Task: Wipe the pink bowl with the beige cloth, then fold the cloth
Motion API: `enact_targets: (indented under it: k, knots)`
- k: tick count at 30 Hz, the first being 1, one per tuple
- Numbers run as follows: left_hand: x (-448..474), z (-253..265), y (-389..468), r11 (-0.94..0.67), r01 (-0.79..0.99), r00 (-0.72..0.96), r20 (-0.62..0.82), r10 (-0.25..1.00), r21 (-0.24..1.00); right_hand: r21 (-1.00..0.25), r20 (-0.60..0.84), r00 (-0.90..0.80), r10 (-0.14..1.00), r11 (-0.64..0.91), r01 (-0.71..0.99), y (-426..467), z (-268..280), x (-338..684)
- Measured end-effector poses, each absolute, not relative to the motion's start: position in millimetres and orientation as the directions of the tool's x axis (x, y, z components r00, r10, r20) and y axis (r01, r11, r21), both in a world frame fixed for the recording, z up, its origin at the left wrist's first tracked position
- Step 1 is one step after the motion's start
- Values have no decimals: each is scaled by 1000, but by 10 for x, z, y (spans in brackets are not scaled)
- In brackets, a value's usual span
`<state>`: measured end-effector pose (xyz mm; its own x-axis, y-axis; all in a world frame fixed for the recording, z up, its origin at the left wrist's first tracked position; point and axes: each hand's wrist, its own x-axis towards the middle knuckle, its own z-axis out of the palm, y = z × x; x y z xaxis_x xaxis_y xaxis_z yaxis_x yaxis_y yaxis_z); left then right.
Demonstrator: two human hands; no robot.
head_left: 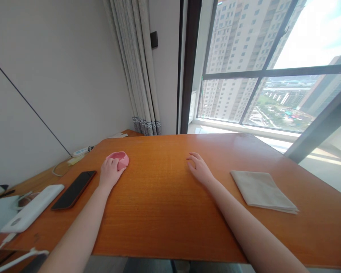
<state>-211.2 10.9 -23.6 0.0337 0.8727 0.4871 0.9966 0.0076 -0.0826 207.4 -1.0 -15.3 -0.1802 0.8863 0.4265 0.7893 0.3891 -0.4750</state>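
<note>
My left hand (110, 172) is closed on the near left side of a small pink round dish (124, 160) on the wooden table. Its fingers reach over the rim and the thumb lies along the near side, hiding part of the dish. The rim looks uneven, perhaps notched. My right hand (198, 167) is held low at the middle of the table, fingers apart and slightly bent, holding nothing. A folded light grey cloth (263, 189) lies to the right of my right forearm. Left of my left forearm is a dark phone (74, 190), lying flat.
The wooden table (161, 212) spreads out before me. At its left are a white power bank-like block (34, 208) with cables and a light blue item (1, 212). A power strip (82, 151) sits by the wall. Behind stand a curtain (139, 68) and large windows (261, 74).
</note>
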Motion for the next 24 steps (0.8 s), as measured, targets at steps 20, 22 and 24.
enact_targets:
  k: [20,22,24]
  knots:
    - [-2196,-275,106,-51,997,16,467,884,64,6,10,255,967,-255,967,-691,-305,3586]
    - [-2098,-179,42,-94,989,12,571,821,116,3,70,158,985,-159,987,-693,-322,3246]
    - [-1908,-50,-91,-189,967,20,687,726,172,-25,112,53,992,-51,998,-687,-298,2800]
